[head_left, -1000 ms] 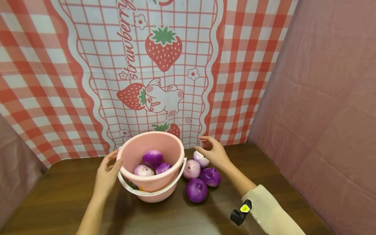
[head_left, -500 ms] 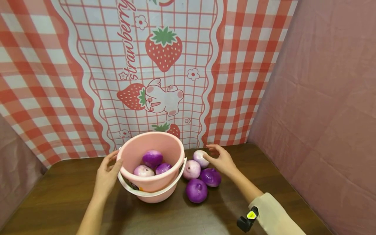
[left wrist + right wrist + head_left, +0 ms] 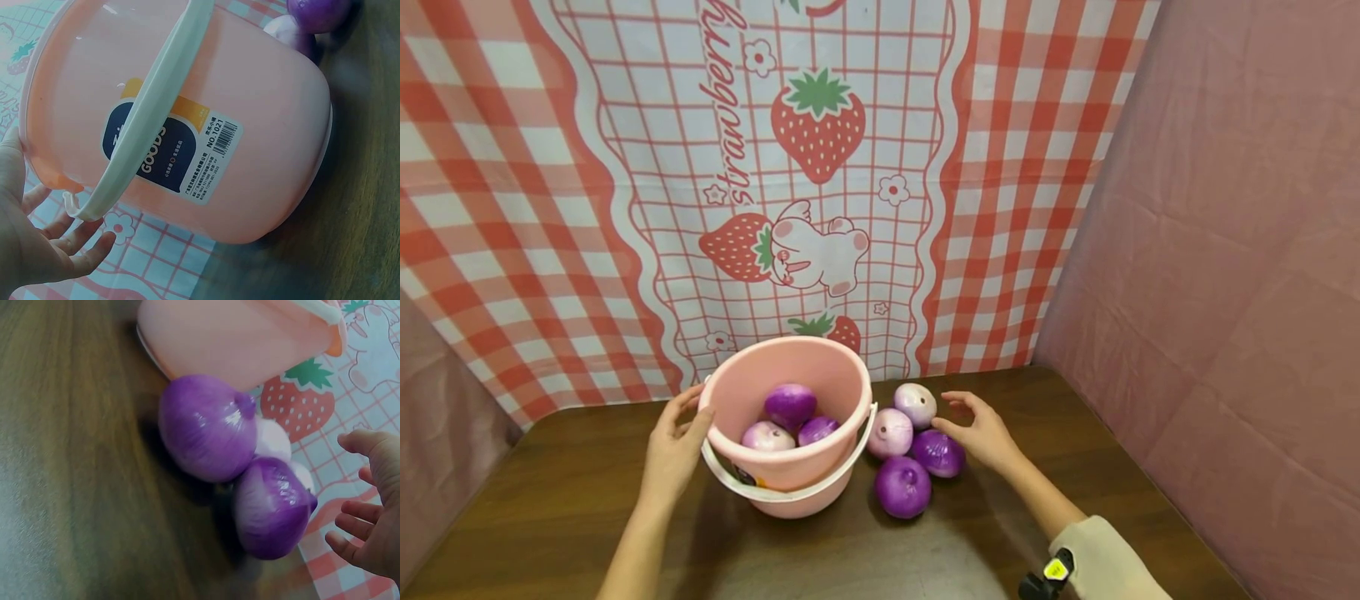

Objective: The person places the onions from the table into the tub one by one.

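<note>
In the head view, my left hand (image 3: 673, 446) touches the left side of a pink bucket (image 3: 831, 492), thumb at the rim and relaxed fingers spread by the handle's hinge. Inside the bucket lie a dark purple onion (image 3: 790, 404), another purple onion (image 3: 817, 430) and a pale onion (image 3: 767, 436). My right hand (image 3: 981, 433) hovers with loosely bent fingers, holding nothing, just right of several onions. These are a whitish onion (image 3: 915, 405), a pale pink onion (image 3: 891, 432), a purple onion (image 3: 938, 453) and a round purple onion (image 3: 903, 487).
A white handle (image 3: 147, 106) hangs down the bucket's front across its label. The brown wooden table (image 3: 1000, 533) meets a strawberry-print cloth (image 3: 820, 125) at the back. A pink cloth (image 3: 1225, 292) stands at the right side.
My right hand has drawn back to the right and towards me, from above the whitish onion to beside the group. The left hand, bucket and onions look still.
</note>
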A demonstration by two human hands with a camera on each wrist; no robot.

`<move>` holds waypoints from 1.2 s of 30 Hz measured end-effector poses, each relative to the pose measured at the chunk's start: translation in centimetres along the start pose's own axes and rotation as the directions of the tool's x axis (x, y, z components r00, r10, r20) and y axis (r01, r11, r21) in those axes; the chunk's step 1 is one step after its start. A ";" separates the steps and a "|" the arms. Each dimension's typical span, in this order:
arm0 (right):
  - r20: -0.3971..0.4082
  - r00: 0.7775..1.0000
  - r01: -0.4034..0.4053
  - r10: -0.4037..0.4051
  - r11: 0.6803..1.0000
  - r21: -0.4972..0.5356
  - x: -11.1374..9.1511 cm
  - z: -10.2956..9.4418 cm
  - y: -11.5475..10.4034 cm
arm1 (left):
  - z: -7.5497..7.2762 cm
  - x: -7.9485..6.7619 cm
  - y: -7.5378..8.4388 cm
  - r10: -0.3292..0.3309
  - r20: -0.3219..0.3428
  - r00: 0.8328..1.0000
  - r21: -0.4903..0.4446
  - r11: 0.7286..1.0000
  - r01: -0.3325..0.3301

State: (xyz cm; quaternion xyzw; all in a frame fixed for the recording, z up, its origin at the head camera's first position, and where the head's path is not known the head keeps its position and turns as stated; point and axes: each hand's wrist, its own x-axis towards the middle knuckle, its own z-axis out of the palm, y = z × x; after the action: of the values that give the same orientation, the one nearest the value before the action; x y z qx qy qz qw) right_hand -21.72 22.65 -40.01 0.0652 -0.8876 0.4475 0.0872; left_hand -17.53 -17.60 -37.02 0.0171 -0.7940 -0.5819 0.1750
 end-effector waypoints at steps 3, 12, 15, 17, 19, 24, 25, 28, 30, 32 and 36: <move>0.010 1.000 -0.002 0.002 1.000 -0.010 -0.2 0.1 0.5 | 0.0 0.0 0.0 -0.007 -0.005 1.000 0.002 1.000 0.007; 0.052 0.998 -0.032 0.034 0.999 -0.028 -0.9 0.7 1.7 | 0.0 -0.1 -0.1 -0.006 0.001 1.000 -0.010 1.000 0.006; 0.056 0.997 -0.043 0.044 0.999 -0.014 -1.1 0.9 1.9 | 0.0 0.0 -0.2 -0.011 0.000 1.000 -0.012 1.000 0.011; 0.057 0.997 -0.050 0.050 0.999 -0.006 -1.2 1.1 2.0 | 0.0 0.1 -0.2 -0.012 -0.002 1.000 -0.011 1.000 0.012; 0.057 0.997 -0.056 0.056 0.998 0.005 -1.3 1.2 2.0 | 0.0 0.1 -0.3 -0.009 -0.003 1.000 -0.010 1.000 0.009; 0.050 0.997 -0.060 0.060 0.998 0.011 -1.4 1.6 2.3 | 0.1 0.0 -0.1 -0.003 -0.006 1.000 -0.021 1.000 0.003; 0.048 0.997 -0.060 0.060 0.998 0.010 -1.4 1.7 2.4 | 0.1 0.0 -0.1 -0.001 -0.006 1.000 -0.025 1.000 0.001; 0.044 0.997 -0.059 0.059 0.998 0.007 -1.5 1.9 2.7 | 0.1 0.0 -0.1 -0.001 -0.008 1.000 -0.025 1.000 0.001; 0.044 0.997 -0.059 0.059 0.998 0.007 -1.5 2.0 2.8 | 0.1 0.0 -0.2 -0.003 -0.007 1.000 -0.026 1.000 0.003; 0.044 0.997 -0.061 0.060 0.998 0.004 -1.5 2.1 2.9 | 0.1 0.1 -0.2 -0.006 -0.008 1.000 -0.023 1.000 0.006; 0.044 0.997 -0.061 0.061 0.998 0.011 -1.4 2.4 2.9 | 0.1 0.1 -0.3 -0.009 -0.005 1.000 -0.026 1.000 0.009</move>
State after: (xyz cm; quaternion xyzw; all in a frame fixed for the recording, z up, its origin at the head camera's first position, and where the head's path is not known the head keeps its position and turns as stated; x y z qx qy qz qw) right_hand -21.12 22.53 -43.97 0.0483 -0.8881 0.4540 0.0539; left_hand -17.71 -17.64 -37.29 0.0197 -0.7858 -0.5929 0.1746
